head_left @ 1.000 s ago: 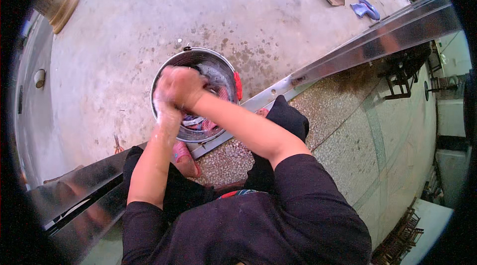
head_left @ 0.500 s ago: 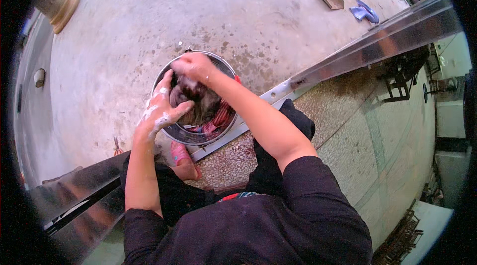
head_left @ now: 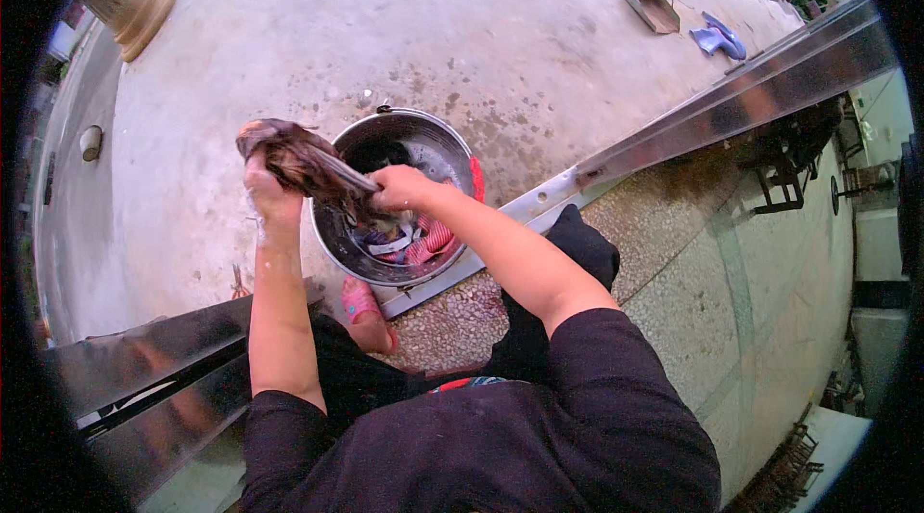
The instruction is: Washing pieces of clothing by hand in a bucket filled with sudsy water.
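Note:
A dark brown, wet-looking cloth [head_left: 306,159] is stretched between my two hands above the left side of a metal bucket [head_left: 441,140]. My left hand [head_left: 270,192], closed on the bunched end, is out to the left beyond the bucket's rim. Over the bucket's middle, the fingers of my right hand [head_left: 398,189] are wrapped round the narrower end, which looks pulled tight. Inside the bucket lie a red striped cloth [head_left: 430,242] and other darker fabric. Something red [head_left: 476,179] hangs on the rim's right side.
The bucket stands on wet-spotted concrete [head_left: 539,41] beside a metal door track [head_left: 544,197]. My foot in a pink slipper [head_left: 359,299] is close to its near side. A long-handled dustpan [head_left: 654,11] and a blue object [head_left: 717,36] lie far right; a pillar base [head_left: 144,24] rises far left.
Both hands have come up out of the bucket with the dark cloth. My left hand moved up and left and closed on it; the right moved down, and the cloth is now drawn out between them.

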A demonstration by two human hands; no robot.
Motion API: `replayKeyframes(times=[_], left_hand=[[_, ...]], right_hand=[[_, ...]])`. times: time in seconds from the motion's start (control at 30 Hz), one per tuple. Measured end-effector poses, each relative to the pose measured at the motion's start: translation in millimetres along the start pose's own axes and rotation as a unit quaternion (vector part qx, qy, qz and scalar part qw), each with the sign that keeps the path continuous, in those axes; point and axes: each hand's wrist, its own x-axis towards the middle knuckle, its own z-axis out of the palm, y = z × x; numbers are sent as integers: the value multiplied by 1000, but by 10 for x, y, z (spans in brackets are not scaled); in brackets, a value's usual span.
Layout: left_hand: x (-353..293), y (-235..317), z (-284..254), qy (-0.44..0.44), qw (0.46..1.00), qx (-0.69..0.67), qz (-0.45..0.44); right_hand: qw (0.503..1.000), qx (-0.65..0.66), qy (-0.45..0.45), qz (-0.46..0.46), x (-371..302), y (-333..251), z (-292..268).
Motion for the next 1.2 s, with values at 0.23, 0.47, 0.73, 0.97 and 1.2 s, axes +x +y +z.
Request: replayKeyframes(times=[0.23,0.47,0.73,0.97,1.2], left_hand=[[-183,-236,-356,49,983,-92,-148],[-312,-912,-880,16,995,95,7],[-210,-1164,-732,-39,845,531,36],[-439,-686,477,231,936,-56,-259],[-117,281,262,51,993,-91,-49]], right_hand=[[693,702,85,-141,-115,-274,-974],[899,-83,289,-319,-383,-1342,95],[888,-28,425,-173,32,-744,137],[898,44,420,-122,6,-429,-92],[973,220,-48,-57,-21,-11,-621]])
